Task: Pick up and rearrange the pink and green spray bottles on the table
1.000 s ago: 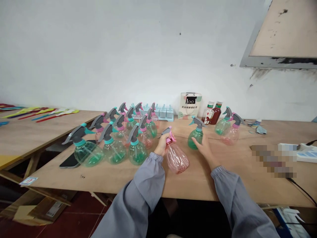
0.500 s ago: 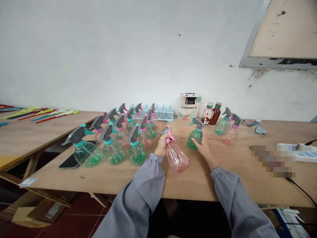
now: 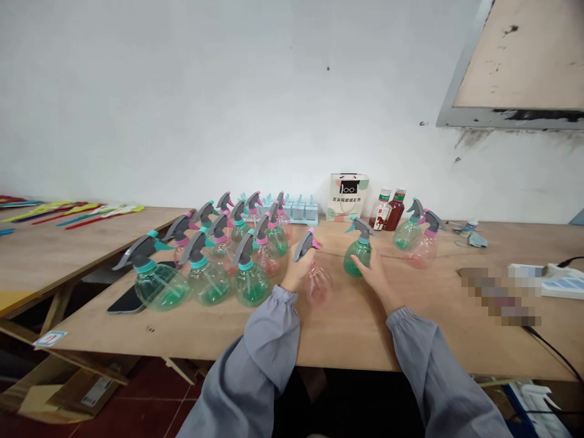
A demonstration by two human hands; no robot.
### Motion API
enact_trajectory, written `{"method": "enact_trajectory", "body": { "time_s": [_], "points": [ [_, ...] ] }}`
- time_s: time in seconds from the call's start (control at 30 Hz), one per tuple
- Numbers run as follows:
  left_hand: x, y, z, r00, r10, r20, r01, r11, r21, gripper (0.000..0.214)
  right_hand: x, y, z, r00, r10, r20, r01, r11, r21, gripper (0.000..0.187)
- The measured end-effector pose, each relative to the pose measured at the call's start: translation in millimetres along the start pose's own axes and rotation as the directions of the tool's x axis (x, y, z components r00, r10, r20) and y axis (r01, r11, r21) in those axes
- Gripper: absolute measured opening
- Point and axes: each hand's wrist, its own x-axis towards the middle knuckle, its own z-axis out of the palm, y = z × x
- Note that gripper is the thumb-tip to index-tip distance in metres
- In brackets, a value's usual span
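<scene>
My left hand (image 3: 298, 267) is closed around the neck of a pink spray bottle (image 3: 318, 285) with a grey and pink trigger head. That bottle is nearly upright at the table's middle; I cannot tell if its base touches the wood. To its right stands a green spray bottle (image 3: 356, 255) with a grey and teal head. My right hand (image 3: 373, 267) is closed on the right side of that green bottle, thumb across its front. Left of my left hand, several green and pink spray bottles (image 3: 252, 285) stand in rows, the front ones green.
On the right stand a green spray bottle (image 3: 406, 232) and a pink one (image 3: 422, 250). A paper bag (image 3: 349, 198), two red-brown bottles (image 3: 395, 212) and light-blue moulds (image 3: 305, 212) are by the wall. A phone (image 3: 128, 301) and a power strip (image 3: 531, 280) lie on the table (image 3: 347, 340).
The pink bottle in my left hand has swung from tilted to nearly upright, its base moving left. My right hand stays on the green bottle. The view has shifted slightly.
</scene>
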Motion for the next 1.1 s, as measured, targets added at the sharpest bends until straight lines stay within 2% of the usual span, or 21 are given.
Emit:
{"method": "enact_trajectory", "body": {
  "time_s": [0.07, 0.13, 0.27, 0.43, 0.5, 0.57, 0.7, 0.87, 1.1],
  "points": [
    [3, -1, -1.0, 0.991, 0.135, -0.004, -0.134, 0.983, 0.128, 0.016, 0, -1, 0, 1.0, 0.003, 0.003, -0.003, 1.0, -0.002, 0.089],
    [7, -3, -0.5, 0.983, 0.185, 0.015, -0.184, 0.961, 0.208, 0.02, 0, -1, -1, 1.0, 0.009, 0.008, -0.009, 1.0, -0.002, 0.09],
    [4, -15, 0.6, 0.991, 0.13, -0.008, -0.121, 0.943, 0.309, 0.03, 0, 0, -1, 1.0, -0.001, 0.024, 0.001, 1.0, 0.008, 0.09],
    [-39, -34, -12.9, 0.987, 0.118, -0.105, -0.063, 0.903, 0.425, 0.086, -1, -2, 0, 1.0, 0.015, 0.012, -0.015, 1.0, 0.005, 0.089],
    [-53, -40, -19.6, 0.996, 0.05, -0.073, -0.01, 0.885, 0.466, 0.084, -1, -2, 0, 1.0, 0.013, 0.016, -0.013, 1.0, 0.009, 0.09],
    [-52, -45, -23.4, 1.0, -0.014, -0.018, 0.021, 0.868, 0.495, 0.071, -1, -2, 0, 1.0, 0.014, 0.014, -0.014, 1.0, 0.012, 0.09],
    [-12, -56, -20.8, 0.999, -0.05, 0.001, 0.04, 0.816, 0.577, 0.068, -2, -3, 1, 1.0, 0.013, 0.007, -0.013, 1.0, 0.015, 0.089],
    [53, -72, -6.0, 0.98, -0.17, -0.1, 0.193, 0.718, 0.669, 0.076, -3, -6, -1, 1.0, -0.028, 0.001, 0.028, 0.999, 0.025, 0.08],
    [110, -92, 11.2, 0.974, -0.194, -0.118, 0.223, 0.707, 0.671, 0.067, -5, -3, 4, 0.998, -0.068, -0.01, 0.068, 0.998, 0.007, 0.078]
  ]
}}
